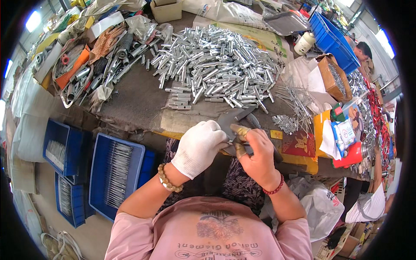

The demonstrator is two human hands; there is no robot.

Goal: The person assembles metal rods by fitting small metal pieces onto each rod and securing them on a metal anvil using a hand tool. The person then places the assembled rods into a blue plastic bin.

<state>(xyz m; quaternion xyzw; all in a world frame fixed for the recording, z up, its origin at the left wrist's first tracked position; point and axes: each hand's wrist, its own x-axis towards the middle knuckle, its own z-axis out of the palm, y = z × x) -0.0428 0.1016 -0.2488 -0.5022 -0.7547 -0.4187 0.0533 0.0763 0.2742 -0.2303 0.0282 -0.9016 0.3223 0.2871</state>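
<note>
At the near edge of the workbench (143, 97), my two hands meet over a dark grey metal fixture (232, 118) with flat, blade-like arms. My left hand (200, 147), in a white knit glove, is closed, its fingertips pinched at the fixture. My right hand (261, 158) is bare except for tan covers on the thumb and index finger, which bend together in a pinch beside the left fingertips. Whatever lies between the fingers is too small and hidden to name. Beyond them spreads a big heap of short silvery metal tubes (216, 65), with several lined up in a small stack (178, 99).
Blue bins (96, 173) of long metal rods stand low at the left. Mixed tools and scrap fill a bag (65, 102) at the far left. Thin rods (299, 102), small metal pieces (286, 124), a cardboard box (331, 82) and a blue crate (333, 41) lie to the right. Other people are farther right.
</note>
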